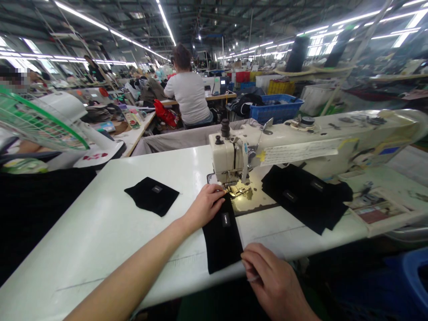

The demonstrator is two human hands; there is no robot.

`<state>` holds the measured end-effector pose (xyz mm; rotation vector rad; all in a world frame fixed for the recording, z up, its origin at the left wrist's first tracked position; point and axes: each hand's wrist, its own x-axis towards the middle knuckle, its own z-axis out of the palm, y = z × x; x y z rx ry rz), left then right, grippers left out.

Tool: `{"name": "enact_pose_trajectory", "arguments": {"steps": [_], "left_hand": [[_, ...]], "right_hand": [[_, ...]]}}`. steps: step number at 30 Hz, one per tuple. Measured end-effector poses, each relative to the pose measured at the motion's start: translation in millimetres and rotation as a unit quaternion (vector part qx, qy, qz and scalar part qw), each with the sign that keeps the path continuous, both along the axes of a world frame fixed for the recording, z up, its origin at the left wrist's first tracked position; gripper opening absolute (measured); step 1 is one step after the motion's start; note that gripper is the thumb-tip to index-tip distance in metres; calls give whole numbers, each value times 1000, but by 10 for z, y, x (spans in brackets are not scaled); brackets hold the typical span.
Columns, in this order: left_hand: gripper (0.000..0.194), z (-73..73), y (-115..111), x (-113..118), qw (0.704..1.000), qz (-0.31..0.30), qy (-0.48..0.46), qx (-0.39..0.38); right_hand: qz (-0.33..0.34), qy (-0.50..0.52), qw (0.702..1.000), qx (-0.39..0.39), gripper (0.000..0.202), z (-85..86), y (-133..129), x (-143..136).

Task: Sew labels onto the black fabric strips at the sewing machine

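Cloth piece under the needle (222,245): plain black, dark label with pale lettering. Pieces at right (301,196): same black. Tabletop (160,240): pale greenish white. Sewing machine (284,133): cream, plate gold-toned. Fan (40,118): green rim, white body. Basket behind (276,108): blue. Seated person's shirt (190,96): light grey-white.

Sewing workshop, factory scale. Sewing machine (287,142) on a pale table (160,160), directly ahead of the left hand's fingers (219,192); black cloth pieces (301,191) to their right. Beyond: a person in a light shirt (189,96) seated at another workstation, plus a blue basket (277,108), red and yellow crates and heaped fabric. Overhead: metal roof framing, long rows of strip lights (143,46) running deep into a big open hall. Green-rimmed fan (36,118) off to the fingers' left.
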<state>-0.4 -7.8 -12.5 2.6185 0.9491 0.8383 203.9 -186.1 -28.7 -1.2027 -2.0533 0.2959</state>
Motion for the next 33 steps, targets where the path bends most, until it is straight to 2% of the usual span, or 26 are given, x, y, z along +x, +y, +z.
{"name": "enact_pose_trajectory", "arguments": {"steps": [8,16,27,33], "left_hand": [[22,13,-5,5,1000,-2,14,-4],[25,52,15,15,1000,3,31,-1],[28,76,-19,12,999,13,47,2],[29,92,-157,-34,999,-22,37,4]], "right_hand": [[2,-13,1000,-14,30,0,-9,-6],[-8,-55,996,-68,34,70,34,-15],[-12,-107,993,-45,34,133,28,-4],[-14,-118,993,-19,41,107,-22,33]]}}
